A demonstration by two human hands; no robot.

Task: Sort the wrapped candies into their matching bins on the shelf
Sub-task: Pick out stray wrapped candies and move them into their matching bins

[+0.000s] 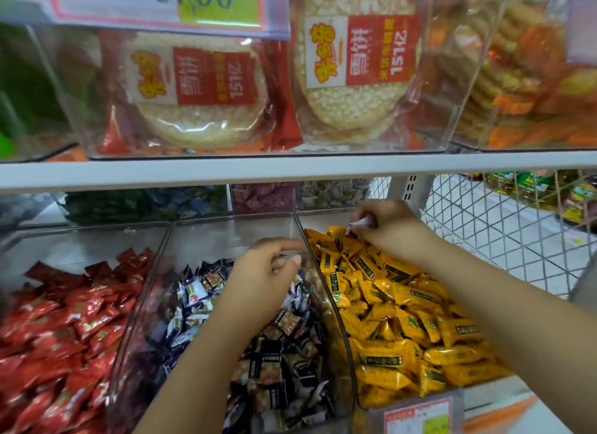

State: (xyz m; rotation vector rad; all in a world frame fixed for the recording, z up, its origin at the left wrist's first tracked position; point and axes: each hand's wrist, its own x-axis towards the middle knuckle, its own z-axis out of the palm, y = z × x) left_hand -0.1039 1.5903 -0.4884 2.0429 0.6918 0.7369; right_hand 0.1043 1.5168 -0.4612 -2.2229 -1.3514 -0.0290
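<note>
Wrapped candies fill three clear bins side by side on the lower shelf: red ones [64,320] in the left bin [80,236], purple-and-white ones [200,291] in the middle bin [145,288], and yellow ones [403,320] with a green round mark and a dark label strip in the right bin [342,346]. The print on all the wrappers is too small to read.

The right hand [391,230] reaches to the far end of the right bin, just above the yellow pile. Its grip is closed in a pinch on a single pale, purple-edged candy [363,222]. The left hand [261,268] hovers over the middle bin, near the wall shared with the right bin. Its grip is slack, the fingers loosely curled, with nothing seen in it.

A small price card [416,414] stands at the front of the right bin, its writing blurred. On the upper shelf [226,171], a clear box holds rice cracker packs [352,58] with red labels. They hang inverted and show "雪饼" and "151亿". Above them a price tag [155,0] shows "9.90", also inverted. A white wire basket [484,239] stands to the right of the bins.
</note>
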